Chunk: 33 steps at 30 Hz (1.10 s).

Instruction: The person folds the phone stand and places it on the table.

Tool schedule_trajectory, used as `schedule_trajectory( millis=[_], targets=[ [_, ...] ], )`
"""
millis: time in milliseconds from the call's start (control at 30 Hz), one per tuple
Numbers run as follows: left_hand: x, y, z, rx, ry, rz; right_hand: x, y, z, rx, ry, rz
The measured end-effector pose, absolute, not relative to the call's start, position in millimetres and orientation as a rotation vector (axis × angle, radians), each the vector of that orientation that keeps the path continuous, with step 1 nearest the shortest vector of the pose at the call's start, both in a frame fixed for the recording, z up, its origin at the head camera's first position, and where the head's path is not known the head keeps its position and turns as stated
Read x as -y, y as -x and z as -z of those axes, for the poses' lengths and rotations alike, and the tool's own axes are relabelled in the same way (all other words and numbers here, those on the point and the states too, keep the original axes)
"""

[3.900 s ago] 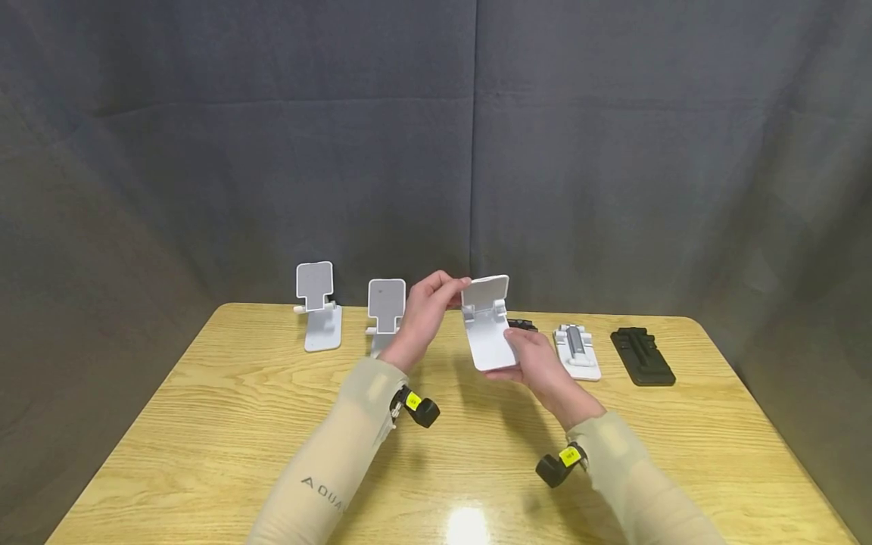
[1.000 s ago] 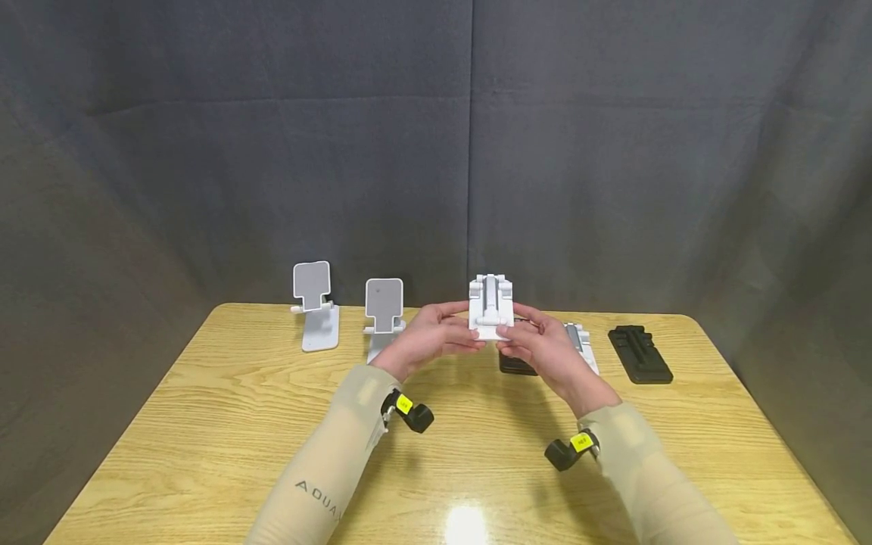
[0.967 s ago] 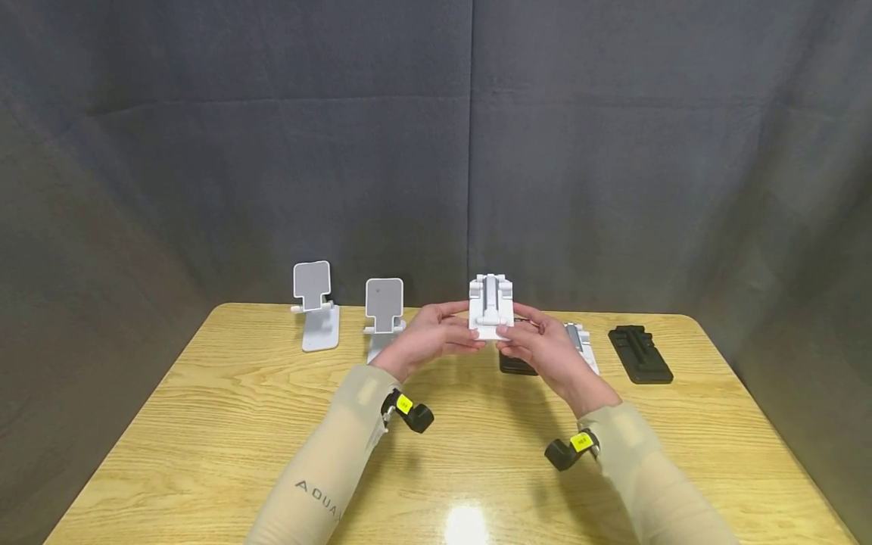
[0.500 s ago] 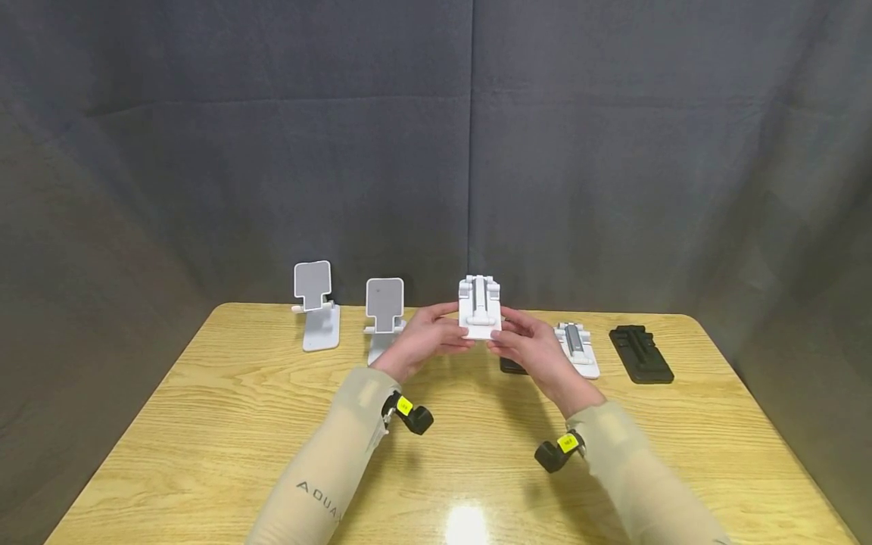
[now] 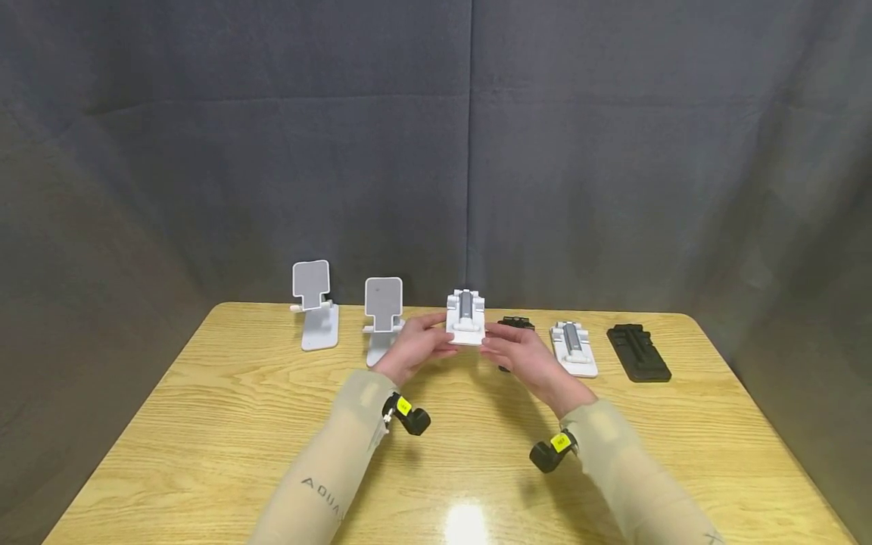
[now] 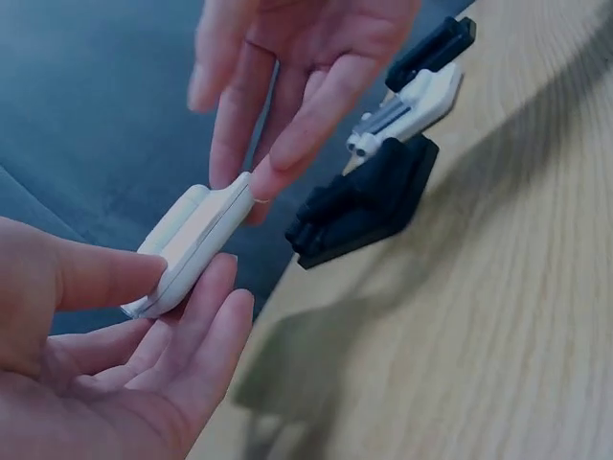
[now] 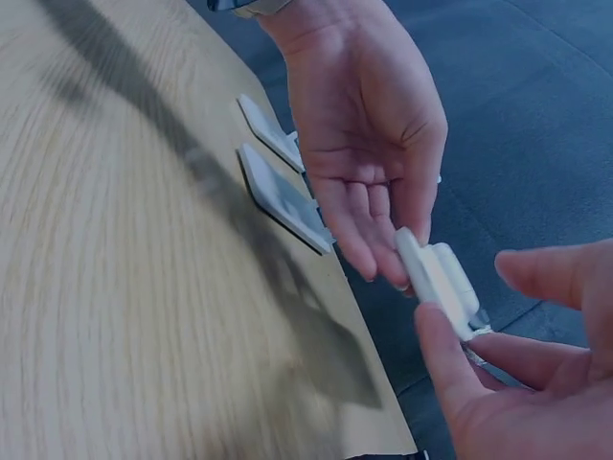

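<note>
A white folding phone stand, folded flat, is held up above the back of the table. My left hand pinches its left edge; in the left wrist view the thumb lies on one face and the fingers on the other. My right hand is at the opposite edge. In the right wrist view, its fingers touch the stand while the thumb is raised off it. To the left, two white stands stand unfolded.
Right of the held stand, a black folded stand lies partly behind my right hand. Further right lie a white folded stand and another black one. A dark curtain hangs behind the wooden table.
The held stand's raised plate has been folded down flat. The stand has shifted left and lower, the right hand following leftward. The right thumb, earlier on its front face, is now off it.
</note>
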State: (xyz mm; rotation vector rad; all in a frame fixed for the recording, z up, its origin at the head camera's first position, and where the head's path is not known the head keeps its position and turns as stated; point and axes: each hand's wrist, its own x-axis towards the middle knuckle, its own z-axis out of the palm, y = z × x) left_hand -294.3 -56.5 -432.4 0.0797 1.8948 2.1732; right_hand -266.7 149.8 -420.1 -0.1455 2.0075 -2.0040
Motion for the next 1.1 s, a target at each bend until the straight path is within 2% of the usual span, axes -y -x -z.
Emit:
schedule_trajectory(
  millis=[233, 467, 1100],
  targets=[
    [56, 297, 449, -1.877, 0.054, -2.134, -148, 263, 419, -1.963, 0.083, 1.942],
    [56, 298, 460, -1.879, 0.115, -2.106, -153, 261, 418, -1.953, 0.161, 1.968],
    [50, 296, 453, -2.057, 0.171, -1.936, -168, 261, 414, -1.98, 0.16, 1.993]
  ],
)
